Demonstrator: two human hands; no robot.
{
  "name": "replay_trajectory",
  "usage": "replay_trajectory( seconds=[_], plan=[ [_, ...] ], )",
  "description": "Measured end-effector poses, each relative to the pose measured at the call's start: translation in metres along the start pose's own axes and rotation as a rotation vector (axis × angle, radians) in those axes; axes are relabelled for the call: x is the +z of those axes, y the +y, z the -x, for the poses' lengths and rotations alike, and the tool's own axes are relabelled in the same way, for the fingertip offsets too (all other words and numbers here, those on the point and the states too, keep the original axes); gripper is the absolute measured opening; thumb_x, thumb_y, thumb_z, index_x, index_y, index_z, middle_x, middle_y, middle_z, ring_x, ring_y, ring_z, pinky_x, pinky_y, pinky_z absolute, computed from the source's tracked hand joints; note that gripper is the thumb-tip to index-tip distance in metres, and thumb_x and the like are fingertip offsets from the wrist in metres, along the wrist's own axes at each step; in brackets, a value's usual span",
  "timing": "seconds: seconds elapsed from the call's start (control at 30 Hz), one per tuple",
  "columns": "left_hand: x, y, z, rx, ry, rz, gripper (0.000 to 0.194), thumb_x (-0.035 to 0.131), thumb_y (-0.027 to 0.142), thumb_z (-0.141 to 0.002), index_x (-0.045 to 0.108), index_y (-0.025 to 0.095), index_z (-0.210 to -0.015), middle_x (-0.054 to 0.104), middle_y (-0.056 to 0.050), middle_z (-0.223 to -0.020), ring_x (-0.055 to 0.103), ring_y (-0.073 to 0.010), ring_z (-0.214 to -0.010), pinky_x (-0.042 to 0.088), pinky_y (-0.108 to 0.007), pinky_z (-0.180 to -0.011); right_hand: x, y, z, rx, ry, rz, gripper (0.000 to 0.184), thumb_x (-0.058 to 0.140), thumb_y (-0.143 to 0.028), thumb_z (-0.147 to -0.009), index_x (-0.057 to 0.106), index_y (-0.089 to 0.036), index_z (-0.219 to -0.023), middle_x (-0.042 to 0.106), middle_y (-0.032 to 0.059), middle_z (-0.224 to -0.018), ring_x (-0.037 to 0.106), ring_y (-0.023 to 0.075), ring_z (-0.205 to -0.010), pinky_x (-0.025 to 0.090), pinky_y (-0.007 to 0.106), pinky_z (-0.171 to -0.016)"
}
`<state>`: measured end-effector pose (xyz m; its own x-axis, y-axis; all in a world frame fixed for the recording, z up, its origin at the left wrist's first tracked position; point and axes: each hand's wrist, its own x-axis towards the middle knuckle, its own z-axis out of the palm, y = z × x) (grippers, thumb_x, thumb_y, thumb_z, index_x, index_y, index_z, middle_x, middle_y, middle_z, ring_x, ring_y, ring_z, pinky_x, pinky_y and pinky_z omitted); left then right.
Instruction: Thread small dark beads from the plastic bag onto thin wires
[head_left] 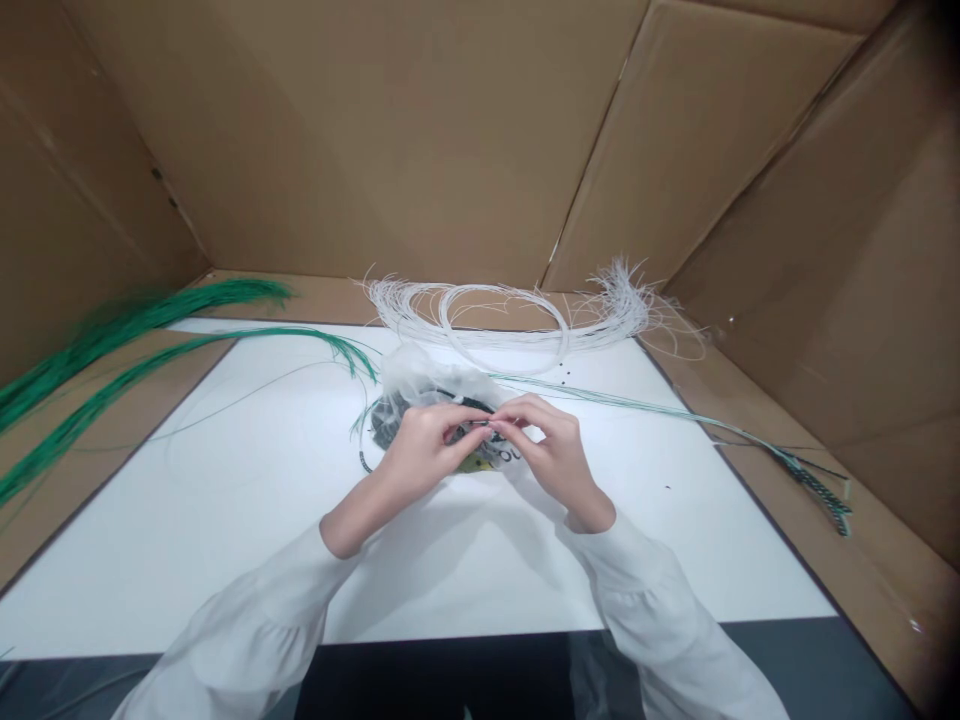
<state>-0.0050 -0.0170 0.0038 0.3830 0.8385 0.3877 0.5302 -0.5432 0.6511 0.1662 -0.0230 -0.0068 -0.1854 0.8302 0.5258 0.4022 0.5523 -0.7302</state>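
In the middle, my left hand [427, 437] and my right hand [551, 445] meet fingertip to fingertip, each in a closed pinch. Something small and dark shows between the fingertips, too small to name. Just behind and below them lies a crumpled clear plastic bag [409, 372] with small dark pieces inside, partly covered by my left hand. Dark lettering and a yellow-green patch show on the bag near my fingers. A short, dark beaded-looking strand [363, 460] curves out at the bag's left side.
Bundles of green strands [187, 345] run in from the left. White strands [517, 340] lie looped along the back. Pale green strands [637, 405] reach right to dark striped ends [825, 500]. Cardboard walls [375, 130] enclose the white tabletop [247, 480]. A few dark specks lie about.
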Motion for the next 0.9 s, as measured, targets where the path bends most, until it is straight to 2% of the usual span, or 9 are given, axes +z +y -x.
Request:
replay_trajectory(
  seconds=[0.13, 0.27, 0.4, 0.5, 0.57, 0.67, 0.8, 0.9],
  plan=[
    [0.001, 0.0, 0.0, -0.026, 0.021, 0.025, 0.018, 0.055, 0.03, -0.08, 0.068, 0.018, -0.08, 0.064, 0.001, -0.064, 0.048, -0.0077, -0.051, 0.037, -0.019, -0.054, -0.001, -0.001, -0.002, 0.074, -0.001, -0.052, 0.009, 0.058, -0.023, -0.078, 0.064, -0.019, -0.073, 0.064, 0.003, -0.074, 0.057, 0.015, -0.071, 0.045, 0.027, -0.061],
    [-0.001, 0.002, -0.001, -0.104, 0.042, 0.05, 0.011, 0.055, 0.025, -0.078, 0.061, 0.016, -0.08, 0.056, 0.003, -0.059, 0.044, -0.008, -0.049, 0.036, -0.019, -0.052, -0.003, 0.002, -0.004, 0.16, 0.021, -0.109, 0.01, 0.058, -0.027, -0.078, 0.063, -0.019, -0.072, 0.062, 0.0025, -0.075, 0.057, 0.0144, -0.069, 0.045, 0.026, -0.06],
    [-0.002, 0.003, -0.002, -0.12, 0.029, 0.093, 0.016, 0.057, 0.026, -0.076, 0.058, 0.016, -0.087, 0.052, 0.003, -0.06, 0.043, -0.0089, -0.049, 0.036, -0.02, -0.051, -0.004, 0.002, -0.004, 0.144, 0.028, -0.08, 0.011, 0.057, -0.026, -0.079, 0.062, -0.019, -0.073, 0.062, 0.0024, -0.076, 0.056, 0.015, -0.072, 0.044, 0.027, -0.063],
    [-0.002, 0.001, -0.003, -0.087, 0.023, 0.093, 0.015, 0.054, 0.029, -0.079, 0.063, 0.017, -0.083, 0.059, 0.0, -0.068, 0.046, -0.0097, -0.054, 0.036, -0.021, -0.054, -0.005, 0.001, -0.005, 0.107, 0.034, -0.017, 0.01, 0.057, -0.027, -0.079, 0.062, -0.02, -0.074, 0.063, 0.0022, -0.076, 0.056, 0.0165, -0.077, 0.044, 0.03, -0.071],
    [-0.002, -0.001, -0.003, -0.113, 0.057, 0.106, 0.017, 0.052, 0.029, -0.081, 0.064, 0.018, -0.079, 0.061, -0.001, -0.071, 0.047, -0.0097, -0.056, 0.035, -0.02, -0.055, -0.006, 0.001, -0.006, 0.088, 0.061, 0.03, 0.011, 0.055, -0.028, -0.081, 0.063, -0.021, -0.077, 0.064, 0.0025, -0.079, 0.056, 0.0175, -0.081, 0.042, 0.032, -0.077],
    [-0.002, -0.003, -0.003, -0.201, 0.129, 0.151, 0.018, 0.05, 0.03, -0.081, 0.061, 0.016, -0.079, 0.061, -0.001, -0.074, 0.046, -0.0093, -0.056, 0.035, -0.02, -0.053, -0.006, 0.007, -0.006, 0.078, 0.095, 0.181, 0.014, 0.053, -0.028, -0.082, 0.065, -0.021, -0.079, 0.063, 0.0052, -0.088, 0.052, 0.0202, -0.09, 0.04, 0.038, -0.084],
    [-0.004, -0.004, -0.004, -0.295, 0.151, 0.218, 0.018, 0.05, 0.031, -0.08, 0.059, 0.015, -0.08, 0.059, -0.001, -0.074, 0.043, -0.0083, -0.053, 0.033, -0.019, -0.049, 0.0, 0.024, 0.001, 0.052, -0.079, 0.53, 0.011, 0.059, -0.02, -0.075, 0.069, -0.021, -0.07, 0.053, 0.0104, -0.117, 0.037, 0.0301, -0.107, 0.035, 0.048, -0.09],
    [-0.004, -0.002, -0.004, -0.317, 0.154, 0.23, 0.017, 0.052, 0.03, -0.078, 0.059, 0.015, -0.075, 0.058, 0.0, -0.069, 0.041, -0.0073, -0.05, 0.031, -0.019, -0.046, 0.006, 0.035, 0.008, 0.03, -0.157, 0.712, 0.017, 0.054, -0.015, -0.074, 0.07, -0.02, -0.074, 0.042, 0.0111, -0.13, 0.029, 0.0353, -0.112, 0.034, 0.053, -0.087]
  ],
)
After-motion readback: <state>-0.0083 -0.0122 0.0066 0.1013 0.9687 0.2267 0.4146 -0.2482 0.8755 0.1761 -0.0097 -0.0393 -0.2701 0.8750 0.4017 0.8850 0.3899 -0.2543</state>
